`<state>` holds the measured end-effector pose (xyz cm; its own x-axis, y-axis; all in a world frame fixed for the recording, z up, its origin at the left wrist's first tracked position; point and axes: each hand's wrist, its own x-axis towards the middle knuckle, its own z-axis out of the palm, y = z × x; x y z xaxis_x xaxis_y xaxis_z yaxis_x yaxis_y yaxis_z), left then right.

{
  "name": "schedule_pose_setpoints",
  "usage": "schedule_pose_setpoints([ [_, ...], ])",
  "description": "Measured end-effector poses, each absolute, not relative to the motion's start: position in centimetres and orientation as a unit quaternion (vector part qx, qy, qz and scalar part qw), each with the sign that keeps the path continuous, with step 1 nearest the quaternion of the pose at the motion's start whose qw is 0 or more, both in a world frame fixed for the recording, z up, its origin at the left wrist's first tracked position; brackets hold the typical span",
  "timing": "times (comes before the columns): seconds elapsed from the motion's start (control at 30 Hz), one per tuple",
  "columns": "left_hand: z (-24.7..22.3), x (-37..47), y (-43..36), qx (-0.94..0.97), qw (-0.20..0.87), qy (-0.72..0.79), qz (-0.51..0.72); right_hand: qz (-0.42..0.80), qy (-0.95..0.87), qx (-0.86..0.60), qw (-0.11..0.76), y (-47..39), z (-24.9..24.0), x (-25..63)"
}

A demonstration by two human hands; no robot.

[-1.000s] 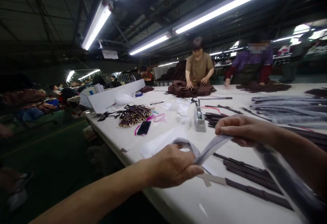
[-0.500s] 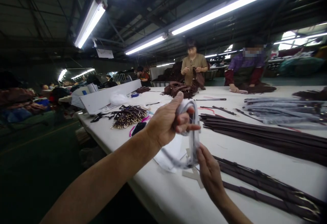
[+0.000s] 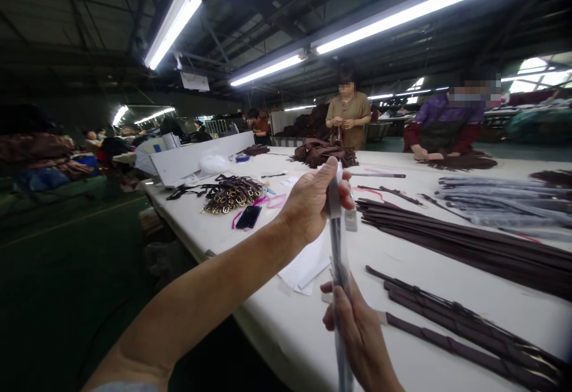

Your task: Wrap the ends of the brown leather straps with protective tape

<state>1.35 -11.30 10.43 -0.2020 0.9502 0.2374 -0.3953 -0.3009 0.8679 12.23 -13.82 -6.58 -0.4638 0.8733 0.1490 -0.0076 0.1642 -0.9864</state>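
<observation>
A long strap in a clear plastic sleeve point(image 3: 338, 249) hangs upright over the table. My left hand point(image 3: 319, 198) pinches its upper end between thumb and fingers. Lower down, my right hand point(image 3: 353, 326) is wrapped round the same sleeve, which runs on past the bottom of the picture. White paper sheets point(image 3: 304, 264) lie on the table behind the sleeve. To the right are dark brown straps point(image 3: 447, 335) with metal buckles.
The white table point(image 3: 429, 255) carries long dark straps point(image 3: 447, 231), plastic-wrapped straps point(image 3: 496, 198), a buckled strap pile point(image 3: 235, 194) and a phone point(image 3: 248, 217). Across it stand a person in a tan shirt point(image 3: 357, 112) and a person in purple sleeves point(image 3: 433, 118).
The looped plastic-covered strap is now stretched straight down. My right hand has moved lower and closed round it. The view has shifted slightly left.
</observation>
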Motion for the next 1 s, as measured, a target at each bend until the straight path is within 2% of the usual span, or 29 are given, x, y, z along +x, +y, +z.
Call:
schedule_pose_setpoints([
  [0.07, 9.5, 1.3, -11.3, 0.412, 0.475, 0.334, 0.702, 0.592, -0.643, -0.332, 0.355, -14.0, -7.3, 12.6],
  [0.13, 8.4, 1.2, -11.2, 0.444, 0.451, 0.339, 0.696, 0.691, -0.584, -0.306, 0.295, -14.3, -7.3, 13.0],
  [0.23, 6.1, 0.7, -11.2, 0.575, 0.335, 0.408, 0.625, 0.803, -0.481, -0.275, 0.22, -14.9, -5.9, 14.2],
  [0.33, 3.2, -0.2, -11.6, 0.71, 0.14, 0.503, 0.473, 0.794, -0.474, -0.299, 0.236, -14.3, -3.8, 16.3],
  [0.37, 2.2, -0.4, -11.9, 0.736, 0.097, 0.52, 0.422, 0.788, -0.474, -0.303, 0.252, -13.7, -3.1, 16.9],
  [0.43, 0.4, -0.6, -12.7, 0.77, 0.08, 0.527, 0.351, 0.799, -0.444, -0.285, 0.289, -11.9, -1.9, 17.9],
  [0.57, -1.7, 0.0, -14.5, 0.745, 0.213, 0.522, 0.356, 0.836, -0.346, -0.228, 0.361, -8.6, -0.7, 17.5],
  [0.7, -2.0, 0.0, -15.4, 0.598, 0.399, 0.579, 0.384, 0.795, -0.381, -0.156, 0.445, -7.6, -1.4, 15.4],
  [0.83, -1.6, -1.1, -15.2, 0.482, 0.546, 0.546, 0.415, 0.648, -0.594, -0.147, 0.453, -6.6, -3.2, 14.1],
  [0.93, -0.9, -1.7, -15.3, 0.409, 0.613, 0.499, 0.457, 0.484, -0.75, -0.137, 0.43, -5.0, -4.4, 13.9],
  [1.0, -0.4, -1.8, -15.5, 0.36, 0.65, 0.476, 0.47, 0.418, -0.799, -0.135, 0.412, -4.2, -5.2, 13.9],
])
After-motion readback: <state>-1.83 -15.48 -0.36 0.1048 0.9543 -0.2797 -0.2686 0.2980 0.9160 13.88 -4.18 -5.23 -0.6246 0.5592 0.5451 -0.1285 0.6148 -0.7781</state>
